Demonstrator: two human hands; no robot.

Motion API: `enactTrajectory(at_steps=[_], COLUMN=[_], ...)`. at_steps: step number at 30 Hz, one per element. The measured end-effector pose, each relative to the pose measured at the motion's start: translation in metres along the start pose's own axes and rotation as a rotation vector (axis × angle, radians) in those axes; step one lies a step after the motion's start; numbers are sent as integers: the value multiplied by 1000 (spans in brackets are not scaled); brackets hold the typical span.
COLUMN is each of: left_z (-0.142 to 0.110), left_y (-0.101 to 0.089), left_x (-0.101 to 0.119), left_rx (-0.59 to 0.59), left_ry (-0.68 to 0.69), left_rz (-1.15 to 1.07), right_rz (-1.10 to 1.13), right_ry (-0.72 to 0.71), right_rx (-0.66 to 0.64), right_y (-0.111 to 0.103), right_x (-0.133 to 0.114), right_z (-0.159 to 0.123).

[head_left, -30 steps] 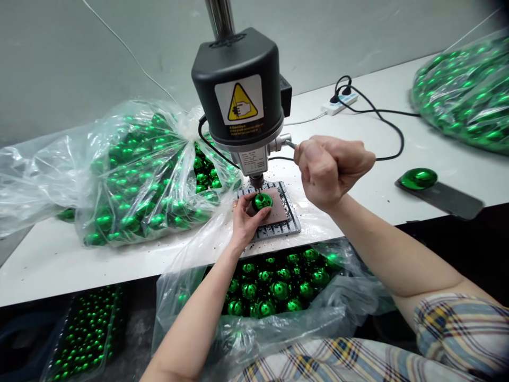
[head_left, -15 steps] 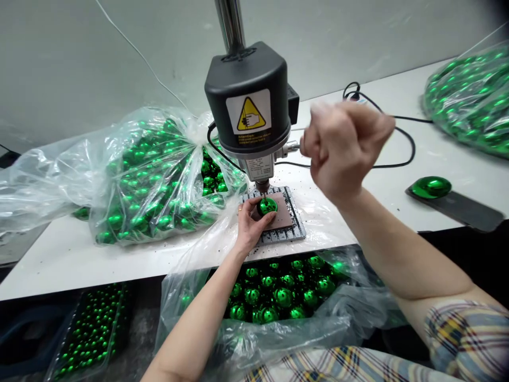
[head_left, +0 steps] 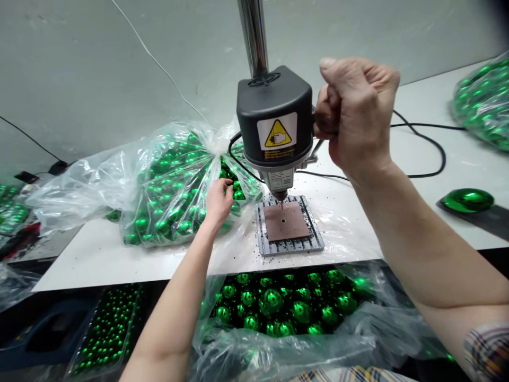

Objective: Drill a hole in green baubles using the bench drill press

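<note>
My right hand (head_left: 360, 111) is wrapped around the feed lever (head_left: 317, 147) at the side of a small black bench drill press (head_left: 274, 116). The grip end is hidden inside the fist. My left hand (head_left: 220, 200) is at the opening of a clear plastic bag (head_left: 167, 185) full of shiny green balls (head_left: 238, 194). Its fingers reach out partly curled toward the balls, and none shows in its grasp. Below the chuck, the thin drill bit (head_left: 282, 205) points down at a brown board (head_left: 294, 228) with a dark hole, lying on a slotted metal base (head_left: 262, 247).
An open plastic bag of green balls (head_left: 272, 302) hangs at the table's front edge. Lower left is a tray of small green balls (head_left: 105, 329). A green ornament (head_left: 468, 200) lies on a dark flat object at right. Another filled bag (head_left: 485, 106) sits behind. Dark shavings dot the table.
My left hand has left the drill base and moved left to the bag; the green ball it held under the bit is gone from there. My right hand stays at the lever, and the view has shifted.
</note>
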State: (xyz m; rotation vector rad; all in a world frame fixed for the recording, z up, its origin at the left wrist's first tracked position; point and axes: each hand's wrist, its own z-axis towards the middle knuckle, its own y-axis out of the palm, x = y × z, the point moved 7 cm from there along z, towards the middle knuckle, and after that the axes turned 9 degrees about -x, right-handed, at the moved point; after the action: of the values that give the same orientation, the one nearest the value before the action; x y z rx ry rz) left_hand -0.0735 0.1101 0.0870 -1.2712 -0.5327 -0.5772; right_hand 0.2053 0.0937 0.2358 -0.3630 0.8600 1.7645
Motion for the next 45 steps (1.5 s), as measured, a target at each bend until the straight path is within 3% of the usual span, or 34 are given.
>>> enactTrajectory(at_steps=[3, 5, 7, 9, 13, 16, 18, 21, 24, 28, 31, 34, 38, 45], left_z=[39, 48, 48, 44, 18, -12, -35, -64, -83, -96, -97, -93, -94, -101], left_y=[38, 54, 56, 43, 1, -12, -10, 8, 37, 76, 95, 102, 109, 104], left_x=[-22, -29, -32, -36, -41, -20, -1, 22, 31, 17, 4, -2, 3, 11], left_rx=[-265, -314, -295, -204, -12, -96, -180, -301, -366, -358, -298, -237, -347, -441], left_ry=[-122, -136, -115, -113, -155, -147, -149, -146, -164, -333, -456, -514, -590, -567], left_rz=[107, 93, 73, -70, -699, -957, -1027, -1093, -1161, -1267, -1311, -1321, -1421, -1545], right_rz=[-13, -23, -19, -4, 15, 31, 37, 11, -41, -94, -127, -148, -120, -97], right_ry=[-3, -11, -15, -10, -5, -1, -4, -34, -48, -55, -35, -15, -45, -56], right_rx=[-4, -7, -8, -17, -17, -5, -3, -4, -37, -101, -102, -83, -70, -68], right_y=[-1, -2, -2, -1, -1, -1, -2, -2, -2, -2, -3, -3, -1, 0], right_x=[2, 2, 1, 1, -1, 1, 3, 3, 2, 1, 2, 2, 1, 1], right_z=[1, 1, 1, 0, 0, 0, 0, 0, 0, 2, 2, 2, 1, 1])
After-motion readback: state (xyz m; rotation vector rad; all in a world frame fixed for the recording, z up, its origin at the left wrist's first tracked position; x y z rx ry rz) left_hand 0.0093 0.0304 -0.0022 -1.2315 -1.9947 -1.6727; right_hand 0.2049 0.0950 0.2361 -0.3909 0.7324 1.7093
